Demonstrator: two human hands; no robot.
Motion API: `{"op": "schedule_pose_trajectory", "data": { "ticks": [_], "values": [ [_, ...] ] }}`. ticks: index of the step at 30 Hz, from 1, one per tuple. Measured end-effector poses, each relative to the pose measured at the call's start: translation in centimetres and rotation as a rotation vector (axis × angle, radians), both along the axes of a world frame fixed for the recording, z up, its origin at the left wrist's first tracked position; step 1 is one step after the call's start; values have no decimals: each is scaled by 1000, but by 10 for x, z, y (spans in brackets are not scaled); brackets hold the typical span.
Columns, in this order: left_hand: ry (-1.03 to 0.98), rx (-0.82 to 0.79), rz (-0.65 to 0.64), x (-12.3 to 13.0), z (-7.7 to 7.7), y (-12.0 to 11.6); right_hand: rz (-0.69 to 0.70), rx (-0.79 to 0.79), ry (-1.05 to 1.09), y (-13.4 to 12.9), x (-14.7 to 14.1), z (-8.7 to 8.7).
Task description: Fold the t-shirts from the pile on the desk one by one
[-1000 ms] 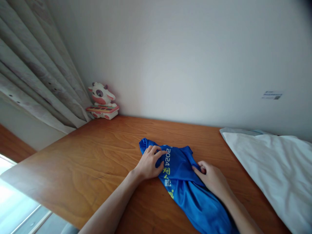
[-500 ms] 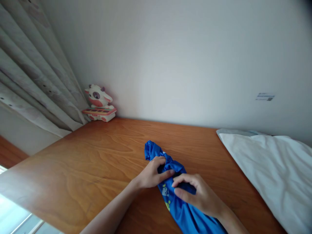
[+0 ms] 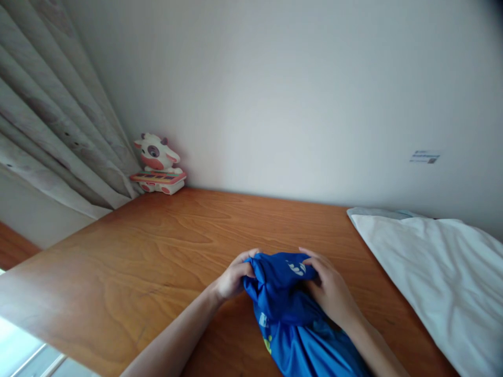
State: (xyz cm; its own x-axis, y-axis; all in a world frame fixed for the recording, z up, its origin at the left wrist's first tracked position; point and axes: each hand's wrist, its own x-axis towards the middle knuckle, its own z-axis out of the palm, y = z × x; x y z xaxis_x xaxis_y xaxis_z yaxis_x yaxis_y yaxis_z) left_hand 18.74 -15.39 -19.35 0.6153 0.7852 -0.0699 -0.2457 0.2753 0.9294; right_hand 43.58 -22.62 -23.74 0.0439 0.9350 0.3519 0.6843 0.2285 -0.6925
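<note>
A shiny blue cloth (image 3: 288, 309) with white and yellow-green prints lies bunched on the wooden surface, its near end running out of the bottom of the view. Whether it is a garment or a bag I cannot tell. My left hand (image 3: 236, 277) is closed on the far left edge, pinching a fold between thumb and fingers. At the far right edge, beside a white mark, my right hand (image 3: 326, 280) grips the fabric with its fingers bent over it; the thumb is partly hidden. Between both hands the far end is spread wide and folded toward me.
At the back left, against the wall, stands a toy cow with a keyboard (image 3: 159, 165). A white sheet (image 3: 432, 262) covers the right side of the wooden surface (image 3: 129, 272). Pale curtains (image 3: 58, 115) hang at left, and a label (image 3: 425, 157) is on the wall.
The far end of the blue cloth, narrow and stretched away before, is now pulled nearer and spread wide. My right hand moved from above the cloth to its right edge; my left moved to its left edge.
</note>
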Motion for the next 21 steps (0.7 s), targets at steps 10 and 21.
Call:
{"op": "schedule_pose_trajectory", "data": {
  "ticks": [10, 21],
  "values": [
    [19, 9, 646, -20, 7, 34, -141, 22, -60, -4, 46, 26],
    [802, 656, 361, -46, -4, 35, -9, -128, -38, 1, 27, -1]
  ]
}}
